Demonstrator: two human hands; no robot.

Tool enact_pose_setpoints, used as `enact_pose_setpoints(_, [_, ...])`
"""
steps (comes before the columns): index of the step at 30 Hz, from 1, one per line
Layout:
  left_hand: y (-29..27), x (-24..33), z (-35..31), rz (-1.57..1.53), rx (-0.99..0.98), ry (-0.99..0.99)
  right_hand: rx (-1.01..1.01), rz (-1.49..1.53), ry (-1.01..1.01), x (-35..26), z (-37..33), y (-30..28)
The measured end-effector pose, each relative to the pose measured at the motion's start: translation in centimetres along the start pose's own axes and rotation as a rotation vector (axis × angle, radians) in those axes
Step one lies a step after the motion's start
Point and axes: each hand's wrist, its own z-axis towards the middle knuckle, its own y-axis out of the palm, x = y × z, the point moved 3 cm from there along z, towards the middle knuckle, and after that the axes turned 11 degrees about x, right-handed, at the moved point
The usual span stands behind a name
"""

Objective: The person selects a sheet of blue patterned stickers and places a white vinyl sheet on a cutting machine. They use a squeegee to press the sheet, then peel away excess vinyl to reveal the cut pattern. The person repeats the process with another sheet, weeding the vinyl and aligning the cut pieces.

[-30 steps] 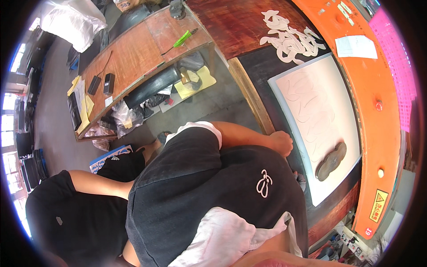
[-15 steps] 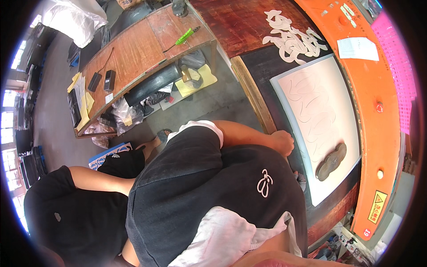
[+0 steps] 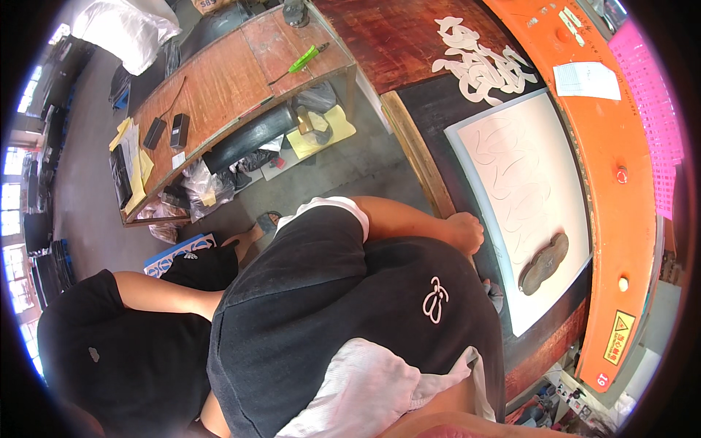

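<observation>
My left hand (image 3: 465,233) is closed in a fist at the near edge of the dark work table, beside the left rim of a white sheet (image 3: 518,175). Its palm is hidden, so I cannot make out whether anything is inside. Curved cut lines run over much of the sheet. On the sheet's lower part lies a dark, flat, shoe-sole-shaped piece (image 3: 543,264), apart from my hand. Higher up the table sits a loose pile of curved off-white cut pieces (image 3: 485,62). My right hand does not show.
An orange machine beam (image 3: 617,175) runs along the table's far side, with a pink perforated basket (image 3: 650,109) behind it. To the left stands a wooden bench (image 3: 226,80) bearing a green-handled tool (image 3: 301,61). Another person in black (image 3: 124,350) is close at the lower left.
Almost nothing differs. My left fist stays by the sheet, and the sole-shaped piece lies in the same place. The view has shifted very slightly.
</observation>
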Motion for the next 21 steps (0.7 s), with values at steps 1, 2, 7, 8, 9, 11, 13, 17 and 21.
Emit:
enact_pose_setpoints(1, [0.0, 0.0, 0.0, 0.003, -0.003, -0.005, 0.0, 0.013, 0.007, 0.2, 0.0, 0.0])
enact_pose_setpoints(2, [0.0, 0.0, 0.0, 0.007, -0.006, -0.009, 0.0, 0.022, 0.015, 0.4, 0.1, 0.1])
enact_pose_setpoints(7, [0.0, 0.1, 0.0, 0.061, -0.114, 0.123, 0.01, 0.07, 0.055, 0.4, -0.1, 0.4])
enact_pose_setpoints(8, [-0.1, 0.2, 0.0, 0.064, -0.122, 0.148, 0.017, 0.079, 0.062, 0.2, -0.2, 0.4])
enact_pose_setpoints(9, [0.0, 0.2, 0.0, 0.068, -0.131, 0.176, 0.027, 0.084, 0.065, -0.2, -0.2, 0.3])
enact_pose_setpoints(11, [-0.1, 0.0, 0.0, 0.03, -0.077, 0.086, 0.061, 0.103, 0.048, -1.0, -0.3, 0.0])
enact_pose_setpoints(13, [-0.1, -0.1, 0.0, 0.002, -0.022, 0.017, 0.07, 0.108, 0.026, -1.7, -0.1, -0.3])
enact_pose_setpoints(17, [0.1, -0.2, -0.2, -0.021, 0.047, -0.001, -0.014, 0.043, 0.041, -1.6, 0.2, -0.3])
enact_pose_setpoints(21, [0.4, -0.4, -0.2, -0.031, 0.04, -0.028, 0.011, 0.055, 0.038, -0.3, 0.1, 0.0])
